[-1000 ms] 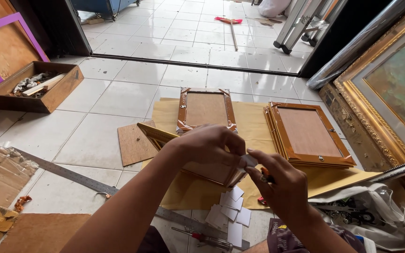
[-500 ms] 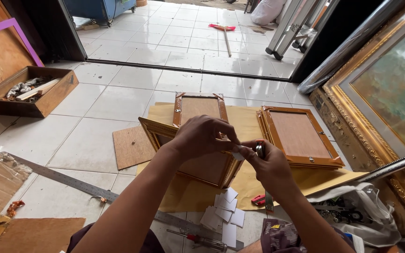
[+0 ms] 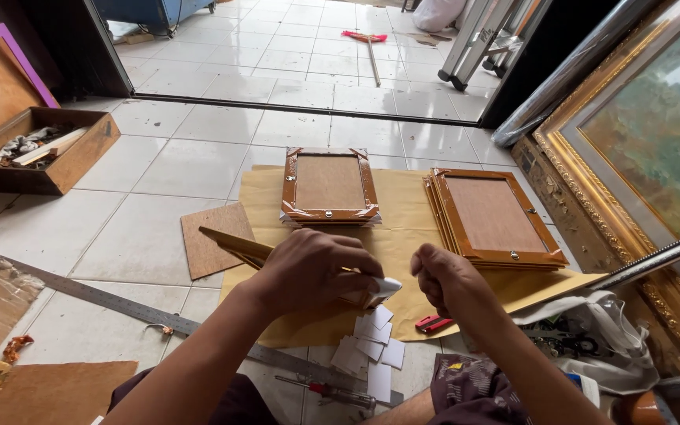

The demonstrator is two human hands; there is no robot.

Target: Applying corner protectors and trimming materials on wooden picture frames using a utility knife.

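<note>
My left hand [image 3: 316,269] presses down on a small wooden picture frame [image 3: 234,245] held tilted over a sheet of brown paper [image 3: 403,228]; a small white piece [image 3: 386,288] sticks out under its fingers. My right hand [image 3: 446,277] is closed in a fist just to the right, thumb up; what it grips is hidden. Under both hands lie several white paper slips [image 3: 371,346] and a small red tool [image 3: 433,323].
Two stacks of wooden frames lie face down on the paper, one in the middle [image 3: 329,187] and one to the right [image 3: 494,217]. A steel ruler [image 3: 112,303], a screwdriver [image 3: 332,391], a hardboard piece [image 3: 216,238], a wooden box [image 3: 37,149], a gilded framed painting [image 3: 639,134].
The camera has tilted down a little. My right hand has drawn back from the frame's corner and closed into a fist; the left hand stays on the frame.
</note>
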